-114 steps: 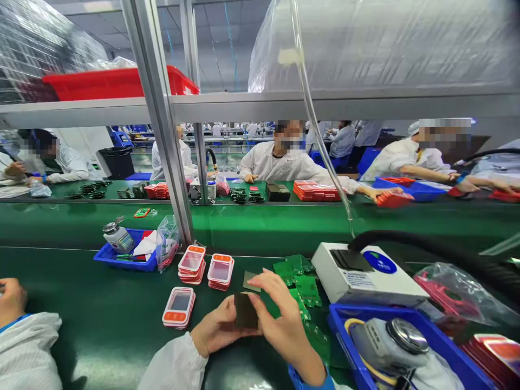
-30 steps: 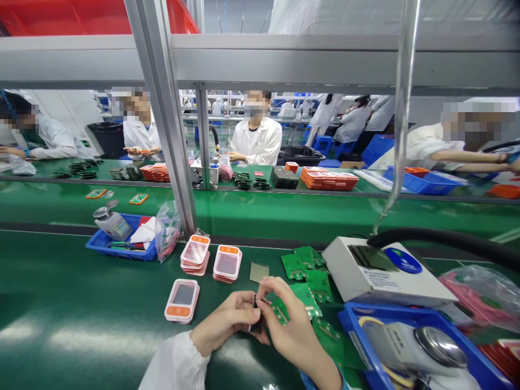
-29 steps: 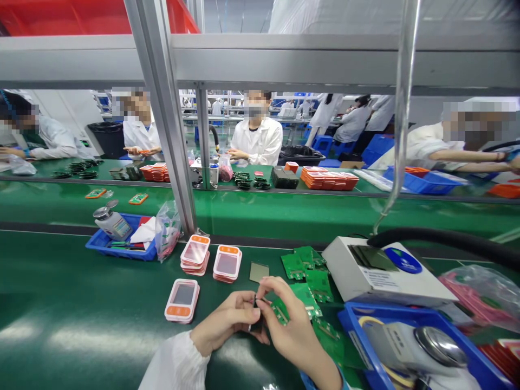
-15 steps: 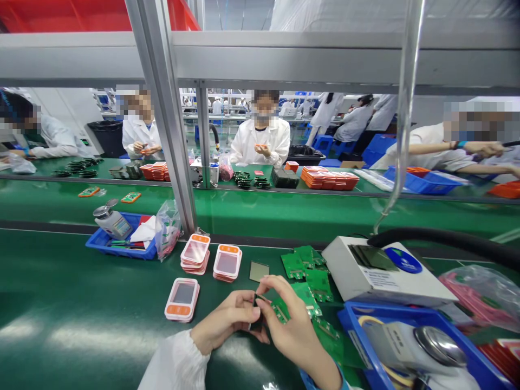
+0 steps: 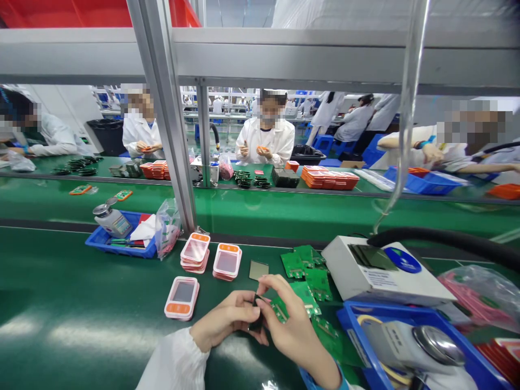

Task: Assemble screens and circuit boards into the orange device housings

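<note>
Between my two hands stands a small, thin, dark panel, tilted nearly edge-on; it looks like an LCD glass. My left hand pinches it from the left with thumb and fingers. The fingertips of my right hand are closed at its upper edge, partly hiding it. Just beyond my fingers lies a flat grey LCD panel. Loose green circuit boards lie beside and partly behind my right hand. Left of my hands rests a white and orange device casing, with stacked casings farther back.
A blue tray with a dispenser bottle sits at right, below a white box. Another blue tray stands back left, near a metal post. Behind runs a green conveyor, with co-workers across it.
My hands keep almost the same pose around the panel. On the conveyor, two orange-edged boards have shifted left. The co-worker opposite has raised one hand away from the orange piece.
</note>
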A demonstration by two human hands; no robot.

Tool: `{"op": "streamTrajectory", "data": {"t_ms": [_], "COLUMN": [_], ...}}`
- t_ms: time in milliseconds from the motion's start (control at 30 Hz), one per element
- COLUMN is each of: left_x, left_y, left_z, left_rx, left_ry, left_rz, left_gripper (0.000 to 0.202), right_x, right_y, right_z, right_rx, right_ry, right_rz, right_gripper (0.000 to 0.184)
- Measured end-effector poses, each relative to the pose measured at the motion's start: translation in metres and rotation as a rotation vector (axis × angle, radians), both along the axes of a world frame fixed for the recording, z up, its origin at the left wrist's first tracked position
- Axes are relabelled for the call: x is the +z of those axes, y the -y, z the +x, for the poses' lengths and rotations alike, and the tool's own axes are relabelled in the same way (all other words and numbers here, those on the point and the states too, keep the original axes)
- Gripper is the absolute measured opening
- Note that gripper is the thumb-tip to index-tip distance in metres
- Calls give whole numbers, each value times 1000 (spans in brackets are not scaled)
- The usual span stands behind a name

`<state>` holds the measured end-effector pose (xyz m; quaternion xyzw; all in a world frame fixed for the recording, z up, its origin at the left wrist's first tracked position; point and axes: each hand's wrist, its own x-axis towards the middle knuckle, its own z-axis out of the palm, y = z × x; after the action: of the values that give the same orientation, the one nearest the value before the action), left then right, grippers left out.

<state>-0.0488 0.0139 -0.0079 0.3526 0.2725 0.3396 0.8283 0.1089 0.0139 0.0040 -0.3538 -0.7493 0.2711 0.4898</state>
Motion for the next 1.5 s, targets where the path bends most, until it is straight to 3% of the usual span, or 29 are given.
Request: {"op": "streamTrajectory", "data": {"t_ms": [333,567,700,867,1067,1233,1500], "left_x": [-3,-5,-7,-2,-1,-2,-3], "left_y": [-1,-1,0,4,8,9,9], "left_z": [-2,-5,-7,-11,-15,-13,-10], "left_rx": [-95,-78,-72,-184,-303,-309,-326], "left_ry": [39,156,281,440,536,564,603], "left_rz": [-13,-20,-20,10,66,43,38], "left_gripper": [40,35,41,61,65,68,69], "right_x": [1,-2,1,12,22,20,19], "right_y": [-3,-2,2,9,12,9,5], "right_z": [1,1,3,9,17,21,20], "right_rx": [-6,8,6,122,287,393,445], "right_ry": [-35,-50,-108,-301,-537,-652,-741], "right_rz": [-38,-62,-78,-127,-399,-529,-559], "right_gripper": [27,15,8,6,12,16,16]}}
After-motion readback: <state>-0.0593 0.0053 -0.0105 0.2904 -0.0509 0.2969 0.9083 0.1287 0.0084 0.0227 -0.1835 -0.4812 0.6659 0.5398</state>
